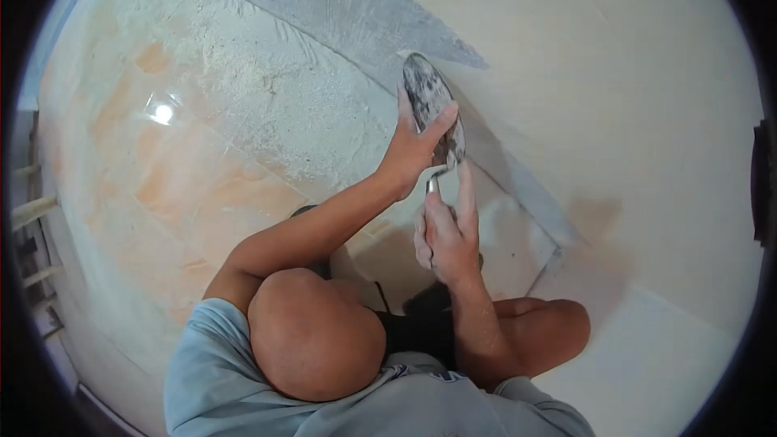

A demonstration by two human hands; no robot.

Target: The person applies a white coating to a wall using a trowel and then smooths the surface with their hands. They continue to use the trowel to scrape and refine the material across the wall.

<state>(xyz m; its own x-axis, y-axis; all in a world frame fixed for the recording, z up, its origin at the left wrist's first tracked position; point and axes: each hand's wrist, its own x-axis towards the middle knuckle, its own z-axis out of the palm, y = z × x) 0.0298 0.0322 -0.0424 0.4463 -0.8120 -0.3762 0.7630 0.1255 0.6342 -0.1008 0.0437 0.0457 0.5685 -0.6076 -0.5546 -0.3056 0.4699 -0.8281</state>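
A trowel (427, 89) with a long rounded metal blade, smeared with grey and dark residue, is held up in front of me. My left hand (411, 150) grips the blade from its left side, the thumb lying across its face and the other fingers partly hidden behind it. Below it, my right hand (451, 239) is closed around the handle, with one finger stretched up along the blade's lower end. Just the metal neck of the handle shows above the fist.
Powdery white dust (267, 73) covers part of the glossy, orange-mottled floor (162, 182). A cream wall (631, 105) rises at the right, with a rough grey patch (348, 0) beside it. Slatted pale bars (36, 210) stand at the far left. My bent knees are close below my hands.
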